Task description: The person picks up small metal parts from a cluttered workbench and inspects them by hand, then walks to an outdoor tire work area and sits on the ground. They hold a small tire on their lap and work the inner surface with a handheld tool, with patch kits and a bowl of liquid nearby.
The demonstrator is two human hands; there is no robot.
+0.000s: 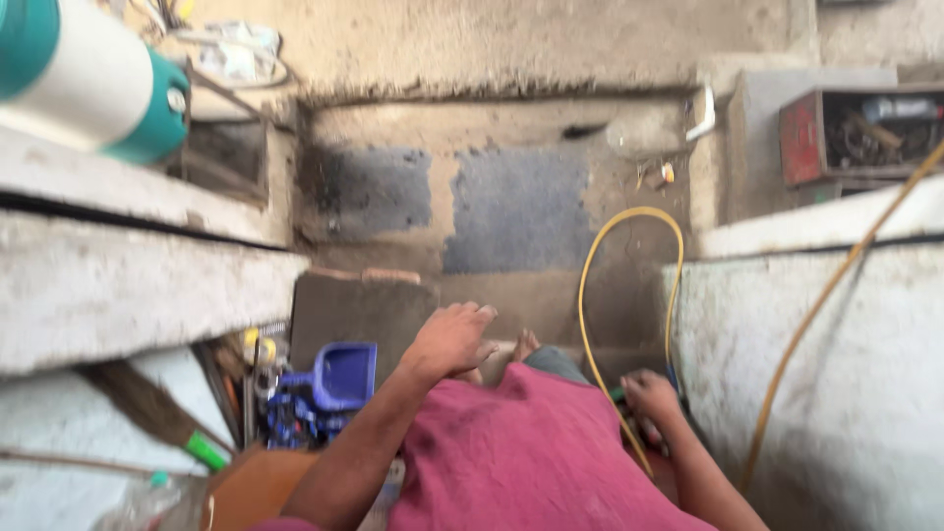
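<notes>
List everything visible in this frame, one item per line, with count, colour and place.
yellow hose: one, yellow, loops up over the floor from the right hand
second hose: one, dull yellow, crosses the right white slab
blue scoop: one, blue, lower left, beside the left forearm
broom: one, brown bristles with green collar, lower left
cylinder: one, white and teal, top left on the ledge
red box: one, red, top right, holding dark metal parts
white slabs: two, whitish, left and right sides
floor patches: two, dark grey, centre floor
maroon shirt: one, bottom centre
left hand: open, held out ahead, holding nothing
right hand: closed around the yellow hose
</notes>
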